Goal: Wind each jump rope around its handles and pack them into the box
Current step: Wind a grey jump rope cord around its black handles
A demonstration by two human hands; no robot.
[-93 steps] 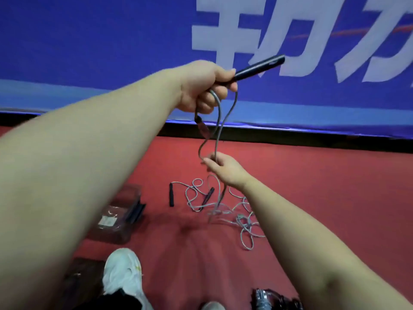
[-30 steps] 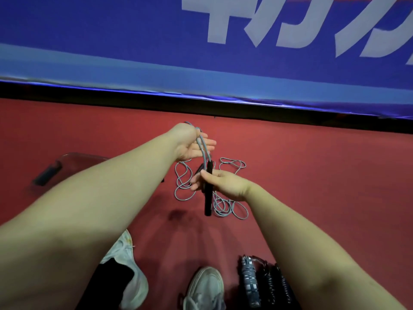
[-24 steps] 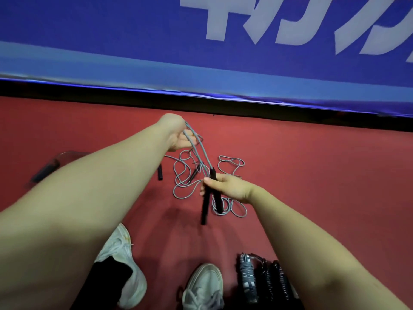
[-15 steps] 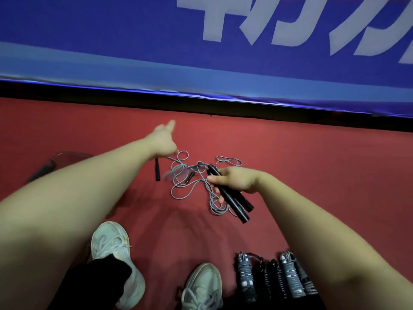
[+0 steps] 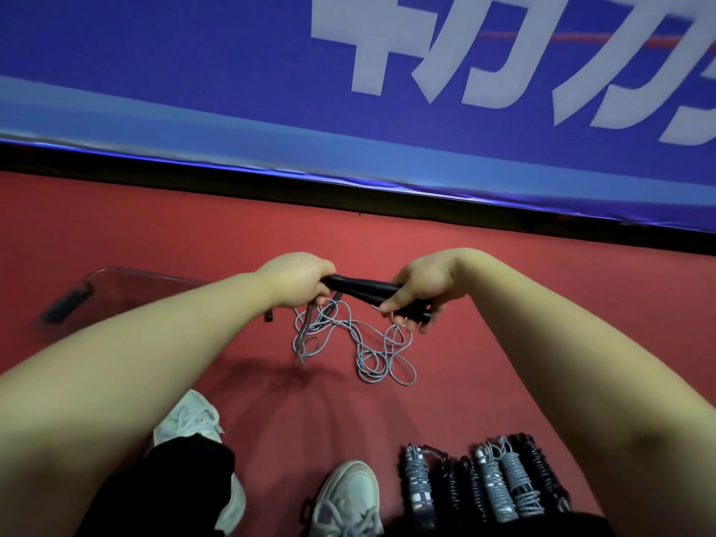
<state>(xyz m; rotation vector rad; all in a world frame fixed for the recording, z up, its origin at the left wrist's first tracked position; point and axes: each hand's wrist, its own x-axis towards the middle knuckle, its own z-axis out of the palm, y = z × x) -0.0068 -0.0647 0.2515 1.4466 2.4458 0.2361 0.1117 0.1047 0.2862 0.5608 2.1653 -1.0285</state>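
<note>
Far left: a clear plastic box (image 5: 155,276) stands on the red floor (image 5: 542,304), with one dark item showing through its wall; what else it holds cannot be told. The left hand (image 5: 298,284) is clenched round the left end of a pair of black handles (image 5: 358,286) held side by side and level, and the right hand (image 5: 424,288) grasps their right end. The grey cord (image 5: 329,331) hangs from them in loose loops and trails into a heap on the floor below; no turn of it lies round the handles yet. A separate black handle (image 5: 268,315) lies on the floor just left of the heap, so it appears that a second rope is still unwound. Near right: a row of wound ropes (image 5: 511,486) lies beside the person's shoes, outside the box. Judgement: winding is well advanced, packing is largely outstanding.
</note>
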